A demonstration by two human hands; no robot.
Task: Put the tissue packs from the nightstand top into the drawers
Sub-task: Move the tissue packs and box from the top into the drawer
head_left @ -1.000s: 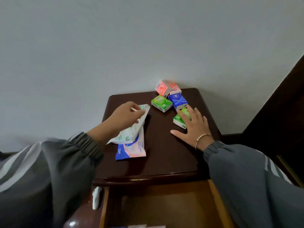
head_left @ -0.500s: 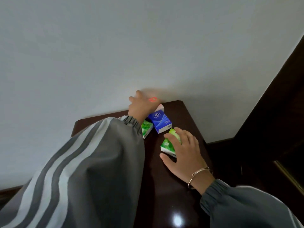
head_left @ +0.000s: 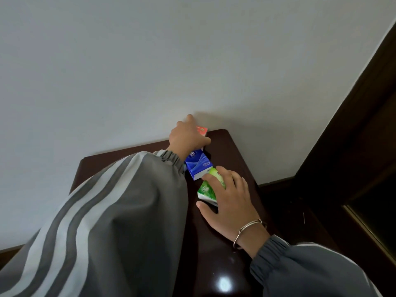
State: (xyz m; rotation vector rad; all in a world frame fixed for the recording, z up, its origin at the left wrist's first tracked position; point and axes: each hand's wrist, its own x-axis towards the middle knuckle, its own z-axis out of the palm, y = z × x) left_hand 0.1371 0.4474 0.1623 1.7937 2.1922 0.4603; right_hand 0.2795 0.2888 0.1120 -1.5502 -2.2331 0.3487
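The blue tissue pack (head_left: 196, 166) carries a round white emblem with a word that looks like "Vinda". A line of small white print lower down is too fine to read. The marks on the red pack (head_left: 202, 130) and the green pack (head_left: 206, 189) are illegible.

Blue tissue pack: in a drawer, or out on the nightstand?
Out: the blue tissue pack sits on the nightstand top, between left hand and green tissue pack.
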